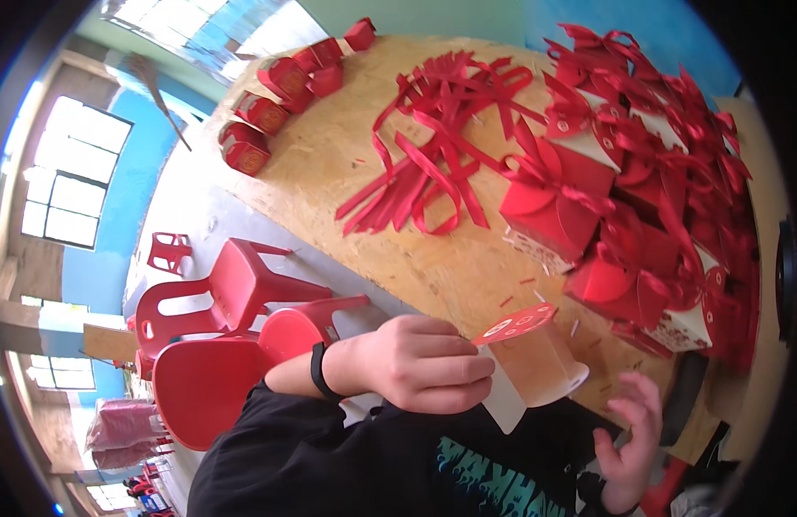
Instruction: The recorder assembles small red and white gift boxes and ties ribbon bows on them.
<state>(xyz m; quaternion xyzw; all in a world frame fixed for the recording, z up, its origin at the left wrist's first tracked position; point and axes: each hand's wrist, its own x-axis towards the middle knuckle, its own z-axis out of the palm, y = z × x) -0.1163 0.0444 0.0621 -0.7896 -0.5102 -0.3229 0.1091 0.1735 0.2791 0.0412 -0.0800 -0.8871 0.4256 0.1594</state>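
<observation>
Open box (pixel 536 362) is pinched in the left hand (pixel 434 365), the right hand (pixel 633 438) free nearby.

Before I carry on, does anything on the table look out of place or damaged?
Only some mess: small scraps lie strewn on the table near the open box in the left hand, and the ribbons form a loose, crisscrossed heap rather than lying straight. I see no spill or clear damage.

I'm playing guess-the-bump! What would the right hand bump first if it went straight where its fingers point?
The right hand would probably meet the nearest red box, though depth is unclear.
</observation>
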